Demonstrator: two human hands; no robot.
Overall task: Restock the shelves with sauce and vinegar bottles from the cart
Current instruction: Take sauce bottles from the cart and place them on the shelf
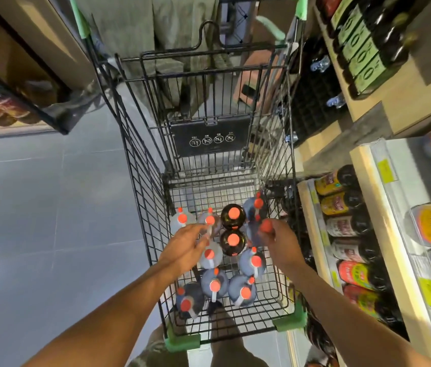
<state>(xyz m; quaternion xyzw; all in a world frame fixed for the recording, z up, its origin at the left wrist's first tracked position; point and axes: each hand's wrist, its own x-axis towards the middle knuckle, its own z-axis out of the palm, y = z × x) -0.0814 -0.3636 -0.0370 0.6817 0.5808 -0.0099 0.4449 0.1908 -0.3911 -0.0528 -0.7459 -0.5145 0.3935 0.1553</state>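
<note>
Two bare forearms are extended forward and down into the wire cart (145, 207). The left hand (185, 247) is held over the left rows, its fingertips brought to the white handle of a far-left jug (210, 219). Whether they are closed on it cannot be told through the blur. The right hand (280, 242) is curled round the neck of one pale jug (265, 225) beside the cart's right wall and is clamped on it just under the red cap.

The load is confined to the near half of the basket. A strip of bare wire floor is left between the farthest bottles and the folded seat panel (209, 136). The cart's right wall is set close beside the shelves (368, 197), which are already lined with bottles. Open grey floor (50, 207) is left on the cart's left. Two green corner guards (182, 341) are fitted at the near end.

Eleven red-capped containers are counted in the cart, all upright:
- Nine are pale jugs (214, 286), including the gripped one and the one at the left fingertips.
- Two are dark bottles (233, 213), placed one behind the other in the middle and touching.
</note>
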